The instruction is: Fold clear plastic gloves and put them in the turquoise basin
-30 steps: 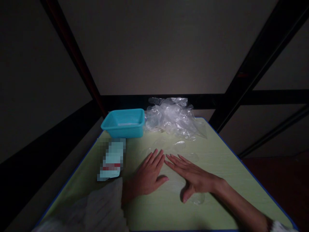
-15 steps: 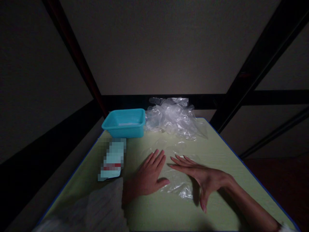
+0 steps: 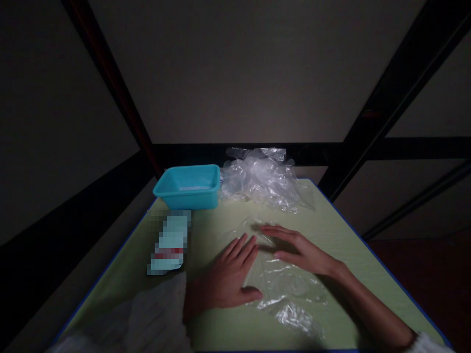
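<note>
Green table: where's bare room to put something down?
On the right, between plastic pile, right hand and blue edge; or between the blurred item and left hand. The back is crowded with blue tub and pile, the middle with hands and clear film.

Head cam looks fwd & down from close above near side of tbl (image 3: pixel 331 235), facing wall (image 3: pixel 235 73).

Shows a turquoise bin (image 3: pixel 189 200) at the far left of the green, blue-edged surface (image 3: pixel 331 230), with a pixelated pale-green item (image 3: pixel 171 240) just in front. Beyond, shows a dim grey wall (image 3: pixel 235 73) framed by dark beams (image 3: pixel 390 93).
</note>
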A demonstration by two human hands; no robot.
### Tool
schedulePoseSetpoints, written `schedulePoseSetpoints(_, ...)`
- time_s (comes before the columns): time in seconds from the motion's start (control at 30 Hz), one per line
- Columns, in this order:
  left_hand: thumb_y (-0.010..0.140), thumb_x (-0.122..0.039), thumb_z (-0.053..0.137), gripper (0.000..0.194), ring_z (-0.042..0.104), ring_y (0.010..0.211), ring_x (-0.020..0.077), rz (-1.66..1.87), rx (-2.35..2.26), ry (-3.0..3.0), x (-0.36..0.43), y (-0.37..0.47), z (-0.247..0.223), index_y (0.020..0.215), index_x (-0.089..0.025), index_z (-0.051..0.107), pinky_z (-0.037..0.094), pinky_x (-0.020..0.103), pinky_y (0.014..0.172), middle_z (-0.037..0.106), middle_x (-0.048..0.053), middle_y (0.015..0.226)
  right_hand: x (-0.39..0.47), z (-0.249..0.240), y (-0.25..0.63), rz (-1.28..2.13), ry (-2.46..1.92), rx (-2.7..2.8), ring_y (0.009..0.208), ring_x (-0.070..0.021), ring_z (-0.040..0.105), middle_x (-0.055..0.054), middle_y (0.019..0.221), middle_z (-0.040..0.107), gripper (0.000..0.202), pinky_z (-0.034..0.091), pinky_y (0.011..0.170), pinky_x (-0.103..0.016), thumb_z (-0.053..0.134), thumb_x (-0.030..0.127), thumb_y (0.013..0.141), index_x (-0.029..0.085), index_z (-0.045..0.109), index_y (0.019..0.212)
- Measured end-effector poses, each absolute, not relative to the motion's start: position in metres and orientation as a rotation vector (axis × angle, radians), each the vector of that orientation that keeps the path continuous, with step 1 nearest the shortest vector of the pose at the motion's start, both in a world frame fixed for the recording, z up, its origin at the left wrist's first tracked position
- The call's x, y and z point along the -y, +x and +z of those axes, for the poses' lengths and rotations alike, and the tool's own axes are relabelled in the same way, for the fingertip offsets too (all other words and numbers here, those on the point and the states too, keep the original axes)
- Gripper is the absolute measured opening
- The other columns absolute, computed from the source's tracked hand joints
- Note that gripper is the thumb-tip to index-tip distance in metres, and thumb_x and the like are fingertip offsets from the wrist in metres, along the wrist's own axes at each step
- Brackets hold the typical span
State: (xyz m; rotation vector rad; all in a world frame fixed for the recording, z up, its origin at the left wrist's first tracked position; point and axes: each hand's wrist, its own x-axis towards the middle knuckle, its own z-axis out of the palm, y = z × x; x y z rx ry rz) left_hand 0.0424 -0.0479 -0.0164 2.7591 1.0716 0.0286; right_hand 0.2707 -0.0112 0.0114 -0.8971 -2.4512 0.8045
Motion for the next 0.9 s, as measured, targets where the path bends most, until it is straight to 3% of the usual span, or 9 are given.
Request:
schedulePoseSetpoints(0.27, 0.078, -0.055, 0.056, 0.086, 0.008, 0.139, 0.0304, 0.085, -1.041, 2.75, 0.052, 0.044, -0.019, 0.141, -0.009, 0.021, 0.017, 0.046, 0.111, 0.016, 0.017, 0.15, 0.005, -0.01, 0.246, 0.427, -1.011, 2.767, 0.136, -0.0201, 0.024, -0.011, 0.146, 0.031, 0.05, 0.017, 0.113, -0.044, 0.03, 0.036, 0.096, 0.012, 0.031, 0.14)
schedulePoseSetpoints(0.7, 0.081, -0.056, 0.051, 0.084, 0.003, 0.139, 0.0284, -0.021, -1.062, 2.684, 0.054, 0.044, -0.012, 0.143, -0.009, 0.018, 0.013, 0.042, 0.113, 0.011, 0.013, 0.151, -0.011, -0.028, 0.275, 0.114, -1.584, 2.581, 0.135, -0.0288, 0.023, -0.019, 0.146, 0.026, 0.074, 0.019, 0.108, -0.055, 0.018, 0.06, 0.091, 0.007, 0.026, 0.142)
schedulePoseSetpoints(0.9, 0.08, -0.058, 0.05, 0.084, 0.004, 0.139, 0.0288, 0.031, -1.059, 2.69, 0.054, 0.044, -0.016, 0.142, -0.009, 0.02, 0.014, 0.043, 0.112, 0.013, 0.014, 0.151, -0.006, -0.019, 0.275, 0.209, -1.373, 2.708, 0.137, -0.0281, 0.013, -0.01, 0.15, 0.017, 0.063, 0.012, 0.106, -0.06, 0.019, 0.057, 0.092, 0.022, 0.016, 0.145)
